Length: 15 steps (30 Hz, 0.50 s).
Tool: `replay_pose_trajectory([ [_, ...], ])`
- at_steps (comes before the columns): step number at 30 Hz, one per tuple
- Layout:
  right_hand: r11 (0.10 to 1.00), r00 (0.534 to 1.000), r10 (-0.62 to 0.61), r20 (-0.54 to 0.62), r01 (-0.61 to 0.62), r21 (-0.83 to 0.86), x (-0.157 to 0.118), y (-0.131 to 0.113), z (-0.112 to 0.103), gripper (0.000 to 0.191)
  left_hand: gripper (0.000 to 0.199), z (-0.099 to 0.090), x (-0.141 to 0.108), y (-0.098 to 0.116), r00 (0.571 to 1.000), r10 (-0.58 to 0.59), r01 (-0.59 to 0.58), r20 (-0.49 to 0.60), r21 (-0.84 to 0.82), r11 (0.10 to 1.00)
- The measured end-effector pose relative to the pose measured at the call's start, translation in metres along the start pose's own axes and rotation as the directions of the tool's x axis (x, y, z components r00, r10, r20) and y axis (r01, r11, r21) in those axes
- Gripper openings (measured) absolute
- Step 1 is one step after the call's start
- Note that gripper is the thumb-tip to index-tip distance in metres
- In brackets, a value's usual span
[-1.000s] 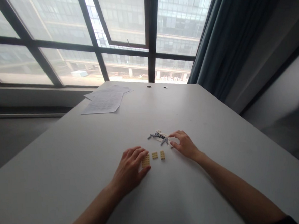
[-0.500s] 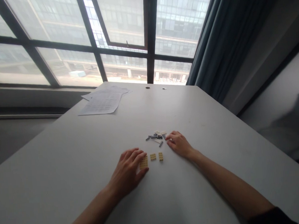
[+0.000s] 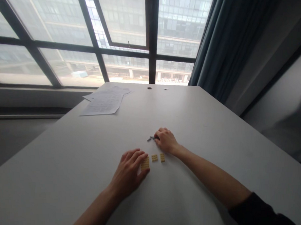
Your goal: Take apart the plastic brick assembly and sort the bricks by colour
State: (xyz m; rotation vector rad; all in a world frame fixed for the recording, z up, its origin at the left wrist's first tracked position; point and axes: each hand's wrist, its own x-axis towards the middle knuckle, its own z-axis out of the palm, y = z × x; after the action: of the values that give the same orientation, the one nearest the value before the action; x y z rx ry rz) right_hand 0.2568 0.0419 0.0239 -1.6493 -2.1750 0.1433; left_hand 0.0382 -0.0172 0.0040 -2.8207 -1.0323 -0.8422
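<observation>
On the white table, my left hand (image 3: 130, 169) rests with its thumb and fingers around a larger pale-yellow building-block plate (image 3: 144, 163), steadying it. To the right of that plate lie two smaller yellow blocks, a nearer-left one (image 3: 154, 157) and an upright-lying one (image 3: 162, 157). My right hand (image 3: 165, 138) is over the pile of small pieces, fingers curled down and together. A few grey pieces (image 3: 150, 138) peek out at its left; the rest of the pile is hidden beneath it, as is whatever the fingertips pinch.
Printed paper sheets (image 3: 104, 101) lie at the far left of the table (image 3: 192, 123). Two round holes, one dark (image 3: 149, 88), are near its far edge. Behind stand a large window (image 3: 124, 22) and a dark blue curtain (image 3: 219, 37) on the right.
My right hand has moved left from the pile's right side and now covers most of the small white and grey pieces. My left hand and the yellow blocks have stayed put.
</observation>
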Motion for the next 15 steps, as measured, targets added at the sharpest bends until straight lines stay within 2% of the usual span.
replay_pose_trajectory([
  [4,1.000,1.000,0.012,-0.017,-0.012,0.018,0.000,-0.002,0.001,0.010,0.029,-0.001,0.000,0.001,0.999,0.011,-0.012,-0.031,-0.003,1.000],
  [6,0.997,0.999,0.002,-0.037,0.001,0.078,-0.008,-0.007,-0.004,0.009,0.027,-0.002,0.000,0.002,0.996,0.014,-0.015,-0.086,-0.007,1.000],
  [8,0.960,0.999,0.009,-0.052,0.006,0.281,-0.020,-0.017,-0.010,0.007,0.028,-0.003,0.001,0.005,0.985,0.016,-0.017,-0.172,-0.006,1.000],
  [9,0.901,0.999,0.028,-0.044,-0.006,0.434,-0.027,-0.022,-0.012,0.005,0.030,-0.003,0.001,0.007,0.976,0.018,-0.020,-0.218,-0.005,1.000],
  [10,0.801,0.998,0.053,-0.013,-0.035,0.598,-0.035,-0.029,-0.014,0.003,0.033,-0.004,0.001,0.009,0.965,0.023,-0.024,-0.261,-0.004,1.000],
  [12,0.511,0.991,0.092,0.093,-0.127,0.850,-0.050,-0.042,-0.014,0.010,0.037,-0.005,0.002,0.014,0.946,0.034,-0.039,-0.322,-0.009,0.999],
  [15,0.070,0.958,0.116,0.263,-0.272,0.960,-0.066,-0.058,-0.011,0.025,0.033,-0.008,0.004,0.021,0.924,0.037,-0.052,-0.382,-0.031,0.998],
])
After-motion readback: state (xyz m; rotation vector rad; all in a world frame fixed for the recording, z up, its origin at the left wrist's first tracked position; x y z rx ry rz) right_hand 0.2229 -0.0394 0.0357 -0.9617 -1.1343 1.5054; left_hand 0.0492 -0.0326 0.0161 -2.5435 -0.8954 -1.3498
